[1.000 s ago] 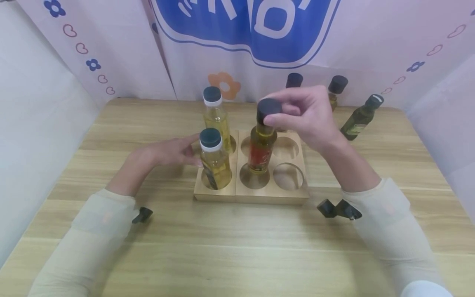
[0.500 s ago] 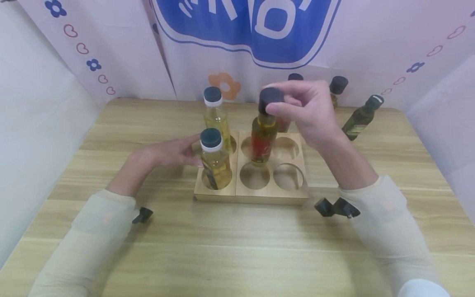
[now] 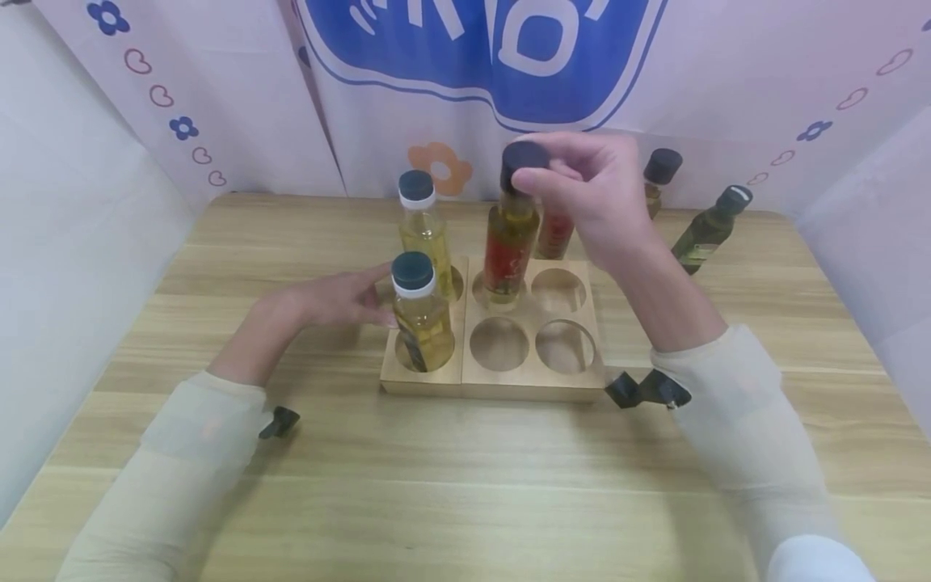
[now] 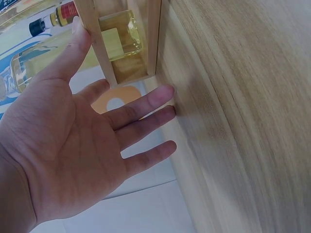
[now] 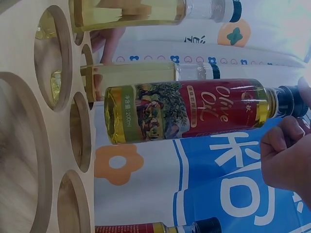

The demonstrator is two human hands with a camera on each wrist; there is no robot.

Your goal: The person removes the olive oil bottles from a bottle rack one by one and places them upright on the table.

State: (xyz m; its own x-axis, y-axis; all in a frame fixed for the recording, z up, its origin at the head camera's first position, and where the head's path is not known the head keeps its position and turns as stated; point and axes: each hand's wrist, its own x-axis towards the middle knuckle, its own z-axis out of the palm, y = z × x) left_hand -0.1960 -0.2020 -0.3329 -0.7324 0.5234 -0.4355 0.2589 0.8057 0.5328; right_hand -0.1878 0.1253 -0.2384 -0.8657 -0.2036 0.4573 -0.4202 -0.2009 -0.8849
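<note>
Closest to me is the table (image 3: 465, 485), made of pale wood with long stripes. The left sleeve (image 3: 192, 444) and the right sleeve (image 3: 735, 412) reach in over it, each with a small black box (image 3: 279, 422) at the wrist. In the middle sits the wooden rack (image 3: 531, 389). I count two round holes in its left part and four in its right part. The near clear bottle (image 3: 427, 327), with yellow oil and a dark green cap, stands in the near left hole. My left hand (image 3: 323, 303) is just left of the rack, with its fingers spread apart. I cannot tell if its thumb touches the wood.

My right hand (image 3: 600, 194) pinches the black cap (image 3: 525, 162) of the red-label bottle (image 5: 184, 111). That bottle is nearly upright, up off the wood, over the far row of holes. The far clear bottle (image 3: 423, 234) stands in the far left hole.

Past the rack, on the right, stand a dark green bottle (image 3: 704, 236), a second red bottle (image 3: 556, 233) and a black-capped bottle (image 3: 652, 200) partly hidden by my right hand. At the very back hangs a pale cloth (image 3: 727, 65) with a big blue sign (image 3: 465, 69) and an orange flower (image 3: 422, 155).
</note>
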